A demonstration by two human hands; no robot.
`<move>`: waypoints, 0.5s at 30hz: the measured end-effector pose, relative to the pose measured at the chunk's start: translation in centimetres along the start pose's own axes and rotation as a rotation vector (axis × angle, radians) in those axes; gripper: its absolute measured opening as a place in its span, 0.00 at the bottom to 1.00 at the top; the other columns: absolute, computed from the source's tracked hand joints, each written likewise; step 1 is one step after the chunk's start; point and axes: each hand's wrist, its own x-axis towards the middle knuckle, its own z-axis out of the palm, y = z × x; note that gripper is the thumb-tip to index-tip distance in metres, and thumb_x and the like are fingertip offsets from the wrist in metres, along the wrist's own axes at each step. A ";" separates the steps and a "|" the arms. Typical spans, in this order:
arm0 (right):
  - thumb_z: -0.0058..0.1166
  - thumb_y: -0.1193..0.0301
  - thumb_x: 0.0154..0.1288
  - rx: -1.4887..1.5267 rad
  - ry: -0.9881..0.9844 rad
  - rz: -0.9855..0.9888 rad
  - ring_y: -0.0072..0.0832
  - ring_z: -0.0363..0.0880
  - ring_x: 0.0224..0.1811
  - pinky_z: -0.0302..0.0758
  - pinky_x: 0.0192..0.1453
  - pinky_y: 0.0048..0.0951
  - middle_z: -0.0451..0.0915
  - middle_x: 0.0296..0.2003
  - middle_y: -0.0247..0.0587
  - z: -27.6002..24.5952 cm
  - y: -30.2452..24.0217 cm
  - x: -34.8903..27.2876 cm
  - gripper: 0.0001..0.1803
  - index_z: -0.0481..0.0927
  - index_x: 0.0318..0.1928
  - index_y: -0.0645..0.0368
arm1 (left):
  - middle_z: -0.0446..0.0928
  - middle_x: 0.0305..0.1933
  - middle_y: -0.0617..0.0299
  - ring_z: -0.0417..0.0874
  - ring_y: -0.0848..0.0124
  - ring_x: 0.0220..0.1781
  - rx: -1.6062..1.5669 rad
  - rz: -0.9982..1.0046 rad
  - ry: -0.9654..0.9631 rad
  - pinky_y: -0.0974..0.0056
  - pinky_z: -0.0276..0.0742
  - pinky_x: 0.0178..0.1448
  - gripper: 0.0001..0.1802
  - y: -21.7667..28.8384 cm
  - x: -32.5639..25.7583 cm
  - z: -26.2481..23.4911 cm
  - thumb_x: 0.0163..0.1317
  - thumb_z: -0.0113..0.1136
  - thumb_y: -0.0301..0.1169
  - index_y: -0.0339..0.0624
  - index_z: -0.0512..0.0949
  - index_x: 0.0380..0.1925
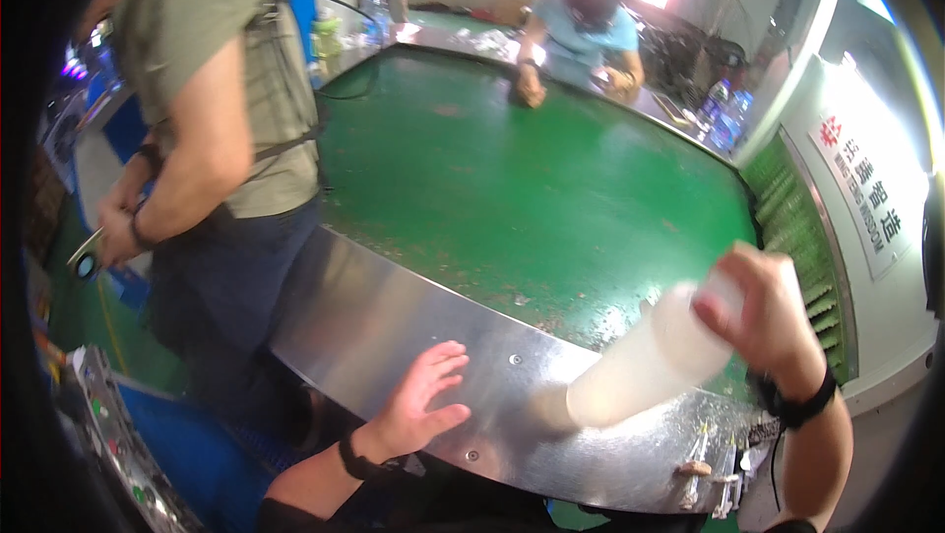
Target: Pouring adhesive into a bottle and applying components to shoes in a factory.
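Observation:
A translucent white plastic bottle (645, 361) leans over the steel edge (394, 312) of the green table. My right hand (753, 302), slightly blurred, grips its upper end. The lower end reaches down to the steel; whether it touches cannot be told. To its left, my left hand (423, 405) hovers over the same edge with fingers spread and nothing held. Beside the bottle, near my right wrist, lie several small whitish parts with thin stems (701, 459).
The green table surface (492, 179) stretches away from me. A person in a green shirt (226, 90) stands close on the left, holding a phone-like object (87, 262). Another person in light blue (586, 36) leans at the far edge. Plastic bottles (728, 115) stand at far right.

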 end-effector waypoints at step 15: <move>0.58 0.46 0.63 -0.349 -0.010 0.464 0.52 0.85 0.48 0.79 0.54 0.46 0.85 0.40 0.62 10.4 19.1 24.9 0.31 0.83 0.47 0.64 | 0.59 0.74 0.47 0.63 0.53 0.76 -0.259 -0.213 0.177 0.50 0.63 0.75 0.40 -0.8 2.2 -6.0 0.68 0.60 0.28 0.36 0.50 0.75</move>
